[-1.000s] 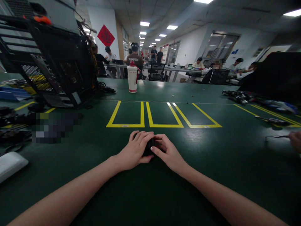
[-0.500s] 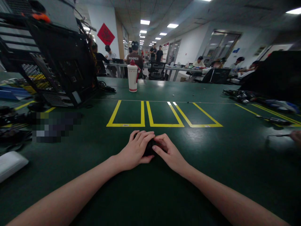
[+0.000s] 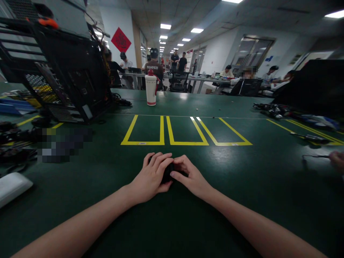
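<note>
Two bare hands meet over one small, dark object (image 3: 167, 173) near the middle of the worktop (image 3: 172, 229). The left hand (image 3: 150, 175) is curled across its top and side, fingers bent over it and thumb low on the near side, holding it. The right hand (image 3: 192, 177) is partly closed at the object's right edge, with a narrow space between thumb and fingers; whether it grips or only steadies cannot be determined. The object's type is hidden by the fingers, and its contact with the surface cannot be confirmed. Just beyond the hands lie three yellow tape outlines (image 3: 189, 143), side by side. Farther back, a white tumbler (image 3: 151, 89) with a red lid stands upright. To the left are an open computer case (image 3: 80, 79), a tangle of black parts (image 3: 16, 150) and a white case (image 3: 13, 186) at the edge of view. To the right, another person's hand (image 3: 337, 160) holds a thin dark tool (image 3: 317, 156), well apart from the pair. Risks, in this inspector's judgement: dark material against a dark green surface gives little contrast, so a small part slipping out could be overlooked; the covering fingers block sight of the object, so a poor fit or misalignment could pass unnoticed; uneven pressure between the hands could twist the object out of the left hand's hold.
</note>
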Demonstrator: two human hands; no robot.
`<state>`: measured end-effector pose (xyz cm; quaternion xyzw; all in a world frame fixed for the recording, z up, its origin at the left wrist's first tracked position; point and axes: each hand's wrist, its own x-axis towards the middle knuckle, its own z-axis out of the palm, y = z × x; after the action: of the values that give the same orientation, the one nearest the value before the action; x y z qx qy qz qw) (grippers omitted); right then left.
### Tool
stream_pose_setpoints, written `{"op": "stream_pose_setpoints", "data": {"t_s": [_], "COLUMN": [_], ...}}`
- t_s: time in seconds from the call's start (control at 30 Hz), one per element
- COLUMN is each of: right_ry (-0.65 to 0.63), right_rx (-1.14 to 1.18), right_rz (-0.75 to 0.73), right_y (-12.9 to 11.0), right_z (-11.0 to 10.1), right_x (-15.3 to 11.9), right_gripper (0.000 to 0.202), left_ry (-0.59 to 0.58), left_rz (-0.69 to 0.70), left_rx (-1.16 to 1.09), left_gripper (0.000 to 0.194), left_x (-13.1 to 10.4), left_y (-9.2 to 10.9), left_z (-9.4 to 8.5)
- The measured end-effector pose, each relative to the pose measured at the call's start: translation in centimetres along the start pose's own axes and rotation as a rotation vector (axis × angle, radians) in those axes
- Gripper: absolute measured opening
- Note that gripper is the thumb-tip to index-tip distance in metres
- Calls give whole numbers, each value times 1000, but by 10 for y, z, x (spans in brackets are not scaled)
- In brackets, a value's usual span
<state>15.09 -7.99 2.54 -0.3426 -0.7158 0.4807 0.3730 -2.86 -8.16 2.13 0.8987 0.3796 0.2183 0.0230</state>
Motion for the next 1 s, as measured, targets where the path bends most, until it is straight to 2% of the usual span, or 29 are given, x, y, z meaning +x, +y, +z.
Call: {"op": "stream_pose_setpoints", "data": {"t_s": [0.23, 0.43, 0.63, 0.83, 1.0], "right_ry": [38, -4, 26, 53, 48], "right_rx": [-38, -18, 48, -4, -82], "right_rz": [65, 29, 30, 77, -14], "right_y": [-2, -2, -1, -1, 2], "right_z": [-1, -3, -2, -1, -1], "right_x": [2, 1, 4, 2, 0], "right_gripper": [31, 28, 16, 29, 31], "left_ry": [-15, -39, -31, -27, -39], "left_rz": [-25, -26, -15, -17, -28], "left_rx": [-87, -78, -67, -82, -63], "left_gripper": [62, 63, 62, 62, 64], "left_x": [8, 7, 7, 8, 8], "left_y": [-2, -3, -2, -2, -2], "left_z": [-4, -4, -5, -3, -3]}}
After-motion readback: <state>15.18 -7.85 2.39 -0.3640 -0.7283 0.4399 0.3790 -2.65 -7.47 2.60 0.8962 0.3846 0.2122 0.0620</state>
